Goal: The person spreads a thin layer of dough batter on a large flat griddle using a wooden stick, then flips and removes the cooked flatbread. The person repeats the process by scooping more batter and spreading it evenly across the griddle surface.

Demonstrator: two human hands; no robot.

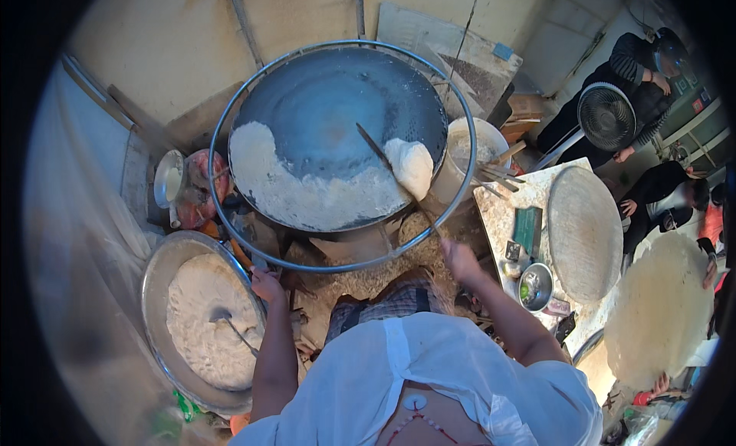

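Note:
A large round dark griddle (322, 112) lies before me inside a raised metal ring (339, 269). Pale batter (305, 196) covers a curved band along its near and left side. My right hand (460, 262) holds the handle of a long thin blade (376, 150), which reaches over the griddle. Against the blade, on the griddle's right side, rests a thick white lump of batter or dough (411, 164). My left hand (267, 284) is closed at the lower left of the ring, beside the basin; whether it grips the ring or an orange-brown handle near it, I cannot tell.
At left stands a wide metal basin (155, 308) of pale batter with a ladle (238, 334). A white bucket (489, 136) is right of the griddle. A floury table (489, 216) bears a round board (585, 233) and a metal pot (536, 288). Farther right, people handle a large thin sheet (658, 313).

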